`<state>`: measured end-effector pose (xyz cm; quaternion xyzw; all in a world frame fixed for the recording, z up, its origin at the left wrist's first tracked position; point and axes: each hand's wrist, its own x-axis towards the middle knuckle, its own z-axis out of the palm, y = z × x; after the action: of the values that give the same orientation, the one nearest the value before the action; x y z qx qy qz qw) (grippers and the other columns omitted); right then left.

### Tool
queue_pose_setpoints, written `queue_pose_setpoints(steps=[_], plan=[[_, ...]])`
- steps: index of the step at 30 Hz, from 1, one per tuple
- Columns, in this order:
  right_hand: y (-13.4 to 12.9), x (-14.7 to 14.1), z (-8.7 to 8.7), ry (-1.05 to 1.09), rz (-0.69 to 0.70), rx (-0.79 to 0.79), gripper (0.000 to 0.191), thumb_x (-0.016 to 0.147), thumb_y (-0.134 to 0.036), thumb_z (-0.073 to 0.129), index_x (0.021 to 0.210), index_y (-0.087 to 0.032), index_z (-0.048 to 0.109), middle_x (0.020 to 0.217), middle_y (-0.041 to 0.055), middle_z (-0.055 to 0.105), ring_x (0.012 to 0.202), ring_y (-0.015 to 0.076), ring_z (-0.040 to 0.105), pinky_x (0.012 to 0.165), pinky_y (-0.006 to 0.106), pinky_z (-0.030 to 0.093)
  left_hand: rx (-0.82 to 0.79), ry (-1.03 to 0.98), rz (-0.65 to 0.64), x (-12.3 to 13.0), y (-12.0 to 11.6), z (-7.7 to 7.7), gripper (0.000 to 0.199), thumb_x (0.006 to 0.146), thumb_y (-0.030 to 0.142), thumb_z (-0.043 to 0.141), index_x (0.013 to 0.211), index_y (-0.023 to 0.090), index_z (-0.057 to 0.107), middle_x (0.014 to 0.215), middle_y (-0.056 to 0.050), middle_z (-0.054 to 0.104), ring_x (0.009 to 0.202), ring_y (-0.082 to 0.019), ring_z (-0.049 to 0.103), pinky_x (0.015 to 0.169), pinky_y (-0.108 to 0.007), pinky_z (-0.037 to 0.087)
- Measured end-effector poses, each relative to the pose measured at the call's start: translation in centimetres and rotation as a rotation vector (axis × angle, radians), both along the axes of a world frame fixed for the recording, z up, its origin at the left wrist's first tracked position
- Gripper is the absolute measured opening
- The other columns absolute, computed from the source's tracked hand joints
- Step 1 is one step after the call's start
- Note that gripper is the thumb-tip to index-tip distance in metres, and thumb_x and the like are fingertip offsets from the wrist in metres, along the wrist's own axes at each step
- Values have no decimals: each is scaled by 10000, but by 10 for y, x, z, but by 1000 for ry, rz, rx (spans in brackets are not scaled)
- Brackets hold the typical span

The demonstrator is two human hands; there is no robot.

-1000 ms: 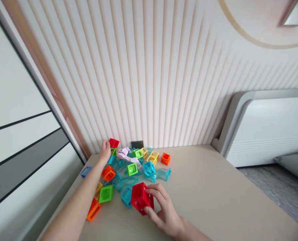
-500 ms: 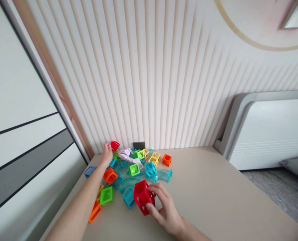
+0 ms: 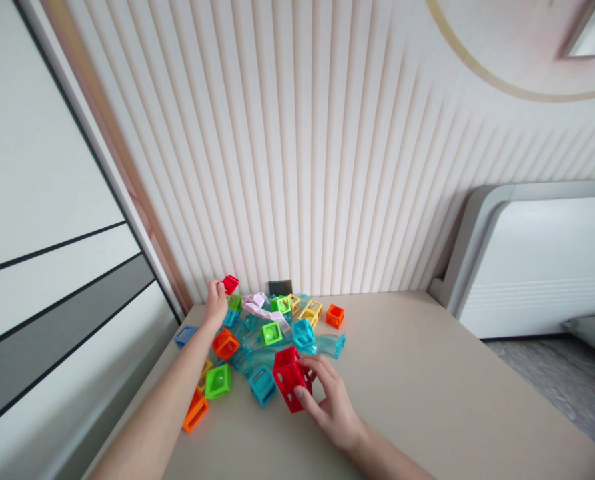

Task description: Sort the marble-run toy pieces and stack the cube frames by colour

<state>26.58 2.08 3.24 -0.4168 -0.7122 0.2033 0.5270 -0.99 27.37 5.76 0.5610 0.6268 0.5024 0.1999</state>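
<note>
My right hand [image 3: 330, 403] is closed on a red block [image 3: 288, 378] with cut-out sides, raised over the near part of the table. It looks longer than a single cube. At the far left of the pile, my left hand [image 3: 216, 301] pinches another red block [image 3: 231, 285], partly hidden by the fingers. Just beneath that block lies a green block [image 3: 234, 302]. Around my hands are a blue block [image 3: 262, 386], a green block [image 3: 218, 381], an orange block [image 3: 226, 344] and clear blue curved track pieces [image 3: 330, 345].
Pale lilac pieces [image 3: 265, 310], yellow blocks [image 3: 311, 312] and an orange cube [image 3: 335, 316] lie toward the back of the beige table [image 3: 402, 373]. A dark box [image 3: 280, 288] stands against the ribbed wall [image 3: 302, 167]. A white cabinet [image 3: 42, 167] borders the left side.
My right hand has lifted the red block slightly away from me. The left hand still holds its red block, raised a little. The whole view has shifted slightly.
</note>
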Motion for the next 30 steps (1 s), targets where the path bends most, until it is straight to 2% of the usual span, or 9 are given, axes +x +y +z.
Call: queue_pose_setpoints(steps=[3, 7, 12, 16, 19, 21, 25, 27, 30], plan=[[1, 1, -3, -7, 8, -2, 277, 946, -316, 607, 1206, -221, 602, 1114, 94, 668, 945, 202, 655, 843, 300, 565, -14, -58, -16, -1, -1, -3, 357, 997, 419, 249, 1188, 217, 474, 984, -106, 680, 894, -272, 717, 744, -385, 558], [1, 1, -1, -29, 24, 4, 274, 943, -315, 608, 1199, -217, 609, 1131, 98, 669, 960, 204, 657, 858, 305, 562, -19, -143, -53, -1, 1, -4, 414, 1017, 411, 175, 1295, 178, 375, 1072, -151, 659, 823, -274, 758, 662, -378, 567], [0, 1, 1, -35, 28, 4, 294, 938, -309, 615, 1220, -225, 606, 1147, 93, 665, 969, 199, 655, 865, 296, 557, -22, -175, -78, -1, 2, -2, 425, 1019, 402, 196, 1303, 136, 366, 1076, -195, 647, 730, -291, 764, 603, -374, 558], [1, 1, -3, -35, 33, -6, 307, 939, -304, 616, 1236, -226, 598, 1160, 93, 658, 978, 200, 648, 877, 303, 551, 23, -158, -53, 0, 0, 4, 388, 1011, 364, 232, 1268, 130, 404, 1024, -166, 656, 832, -289, 747, 742, -419, 573], [2, 2, -3, -24, 23, -5, 303, 941, -305, 614, 1232, -220, 599, 1164, 100, 656, 998, 208, 641, 883, 316, 551, 82, -139, -12, 6, -5, 15, 381, 1002, 400, 281, 1224, 138, 446, 1026, -158, 646, 986, -306, 695, 878, -467, 546], [3, 2, -2, -7, -5, -4, 297, 944, -321, 609, 1223, -218, 605, 1127, 97, 668, 962, 207, 644, 855, 320, 559, 126, -142, -17, 13, -11, 25, 400, 999, 445, 300, 1228, 153, 447, 1052, -151, 641, 1031, -291, 669, 917, -456, 536], [8, 2, 0, 125, -108, -52, 318, 950, -396, 599, 1207, -209, 615, 1035, 81, 699, 862, 196, 650, 775, 313, 569, 197, -180, -123, 41, -46, 39, 461, 987, 510, 347, 1316, 190, 386, 1114, -130, 642, 998, -239, 679, 875, -377, 564], [14, 2, -2, 264, -165, -119, 376, 945, -450, 605, 1225, -199, 606, 1063, 92, 705, 897, 207, 664, 754, 311, 576, 210, -211, -203, 58, -77, 41, 513, 977, 550, 375, 1372, 223, 349, 1093, -103, 652, 953, -225, 695, 832, -356, 580], [24, 5, -5, 510, -204, -220, 479, 927, -519, 619, 1276, -196, 566, 1127, 109, 702, 948, 233, 683, 718, 329, 596, 178, -380, -416, 80, -131, 34, 538, 956, 557, 470, 1405, 287, 349, 1214, -101, 629, 1099, -247, 663, 921, -384, 560]])
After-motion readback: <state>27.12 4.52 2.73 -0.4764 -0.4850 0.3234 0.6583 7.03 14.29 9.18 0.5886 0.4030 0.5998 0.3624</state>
